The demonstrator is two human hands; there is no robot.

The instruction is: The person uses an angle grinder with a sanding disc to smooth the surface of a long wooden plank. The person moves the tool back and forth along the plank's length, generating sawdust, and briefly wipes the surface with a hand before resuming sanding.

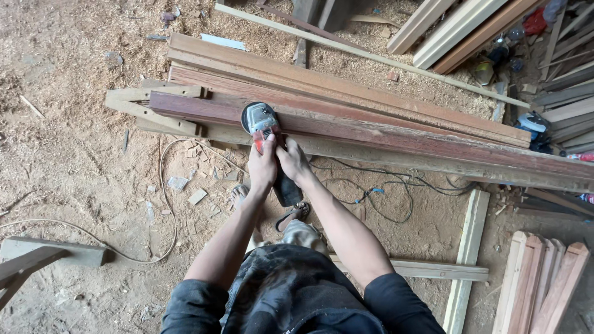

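**Sawdust floor, grinder on a reddish plank**

Sawdust covers the ground (74, 124) around stacked planks. Both hands, left hand (262, 168) and right hand (293, 162), have fingers closed around the angle grinder (263, 124), whose disc rests on the reddish plank (383, 133).

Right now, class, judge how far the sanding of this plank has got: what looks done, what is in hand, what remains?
Done: hard to tell; no clearly sanded stretch shows. In hand: left hand and right hand grip the angle grinder, its disc on the reddish plank near its left end. Left: seemingly most of the plank running right, and perhaps the stacked planks behind.
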